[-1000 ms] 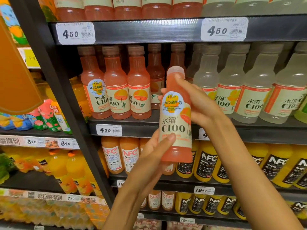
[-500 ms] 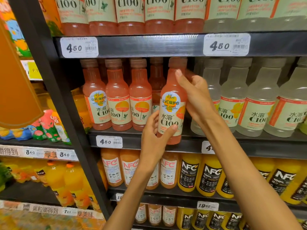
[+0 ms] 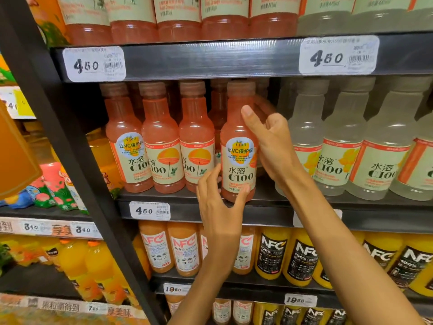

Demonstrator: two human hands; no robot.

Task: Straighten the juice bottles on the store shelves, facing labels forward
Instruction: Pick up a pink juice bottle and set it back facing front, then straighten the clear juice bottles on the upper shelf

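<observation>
Three pink C100 bottles [image 3: 161, 146] are seen standing at about 9 o'clock on the middle shelf [image 3: 210, 213], labels only partly turned forward. At centre, a fourth pink bottle [image 3: 239, 158] stands upright at the shelf's front edge, label forward. Its base is pinched between thumb and fingers of the left hand [image 3: 220, 212] at 6 o'clock. Its shoulder is touched at 3 o'clock by the loosely spread fingers of the right hand [image 3: 273, 146]. Clear C100 bottles [image 3: 342, 146] are lined up at 3 o'clock.
</observation>
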